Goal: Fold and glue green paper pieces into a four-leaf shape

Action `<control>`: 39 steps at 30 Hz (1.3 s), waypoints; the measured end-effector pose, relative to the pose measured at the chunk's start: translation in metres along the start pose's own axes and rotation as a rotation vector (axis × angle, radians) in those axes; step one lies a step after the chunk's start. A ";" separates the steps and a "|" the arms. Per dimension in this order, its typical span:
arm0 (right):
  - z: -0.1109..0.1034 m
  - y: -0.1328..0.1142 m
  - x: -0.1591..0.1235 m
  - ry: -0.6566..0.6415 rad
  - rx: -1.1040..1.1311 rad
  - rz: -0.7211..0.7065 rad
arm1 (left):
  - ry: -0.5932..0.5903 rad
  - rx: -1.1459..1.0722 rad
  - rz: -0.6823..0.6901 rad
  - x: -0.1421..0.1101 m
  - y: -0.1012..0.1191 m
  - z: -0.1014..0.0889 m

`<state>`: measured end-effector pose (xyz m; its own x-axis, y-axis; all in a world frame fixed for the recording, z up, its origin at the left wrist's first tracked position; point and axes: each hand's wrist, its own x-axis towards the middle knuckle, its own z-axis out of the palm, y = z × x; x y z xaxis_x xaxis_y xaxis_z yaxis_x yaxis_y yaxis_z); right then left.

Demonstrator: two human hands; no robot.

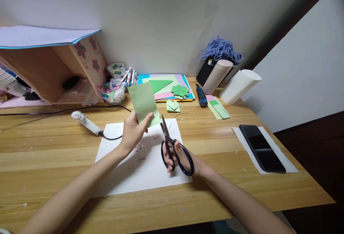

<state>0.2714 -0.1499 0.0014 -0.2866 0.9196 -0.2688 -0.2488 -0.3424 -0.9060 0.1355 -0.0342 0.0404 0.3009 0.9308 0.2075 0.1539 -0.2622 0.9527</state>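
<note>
My left hand (pixel 136 130) pinches the lower edge of a light green sheet of paper (pixel 143 101), thumb in front, and holds it up tilted. My right hand (pixel 177 157) is closed round the handles of black-handled scissors (pixel 167 133). The blades point up and stand slightly apart, close to the paper's lower right corner. Both hands are above a white sheet (pixel 115 176) with reddish marks on it. Just behind them lies a small folded light green paper (pixel 172 106).
Coloured papers (pixel 185 80) with a green paper clover (pixel 180 91) lie at the back. A glue gun (pixel 86 122) with its cord is at left, near a tub of scraps (pixel 114 94). A blue cutter (pixel 201 96), paper strips (pixel 218 108) and a phone (pixel 262 148) are at right.
</note>
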 end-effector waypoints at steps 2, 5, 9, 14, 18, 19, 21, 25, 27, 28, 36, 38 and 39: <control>0.001 -0.001 -0.001 0.006 -0.036 -0.007 | 0.015 0.025 0.014 0.001 -0.001 -0.001; 0.001 0.000 -0.002 0.011 -0.071 -0.018 | 0.013 0.048 0.023 0.001 -0.003 -0.002; -0.001 0.001 -0.001 0.004 -0.069 -0.017 | -0.007 0.034 0.024 0.001 -0.004 -0.001; -0.002 0.002 0.000 0.000 -0.066 -0.014 | -0.003 0.022 0.019 0.000 -0.003 0.000; -0.001 0.001 -0.001 0.008 -0.083 -0.013 | -0.004 0.020 0.011 0.000 -0.003 0.001; -0.001 0.001 -0.001 0.011 -0.087 -0.015 | -0.006 0.018 0.008 0.000 -0.003 0.001; -0.002 0.000 -0.001 0.017 -0.096 -0.021 | -0.007 0.015 0.005 -0.001 -0.003 0.001; -0.001 -0.002 0.000 0.036 -0.112 -0.019 | 0.000 0.030 -0.001 0.000 -0.002 0.001; 0.001 -0.004 0.001 0.062 -0.128 -0.019 | 0.003 0.042 -0.003 0.000 -0.002 0.001; 0.001 -0.005 0.001 0.078 -0.142 -0.023 | 0.006 0.048 -0.003 0.000 -0.002 0.001; 0.005 0.005 0.005 0.188 -0.209 -0.093 | 0.034 0.035 -0.024 0.000 -0.001 0.001; 0.007 0.005 0.006 0.176 -0.178 -0.084 | 0.036 0.027 -0.034 -0.001 -0.001 0.002; 0.008 0.004 0.006 0.166 -0.153 -0.077 | 0.032 0.024 -0.042 -0.001 0.000 0.002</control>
<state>0.2613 -0.1470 -0.0017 -0.1132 0.9651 -0.2360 -0.1172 -0.2489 -0.9614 0.1370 -0.0354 0.0394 0.2638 0.9485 0.1753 0.1880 -0.2288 0.9551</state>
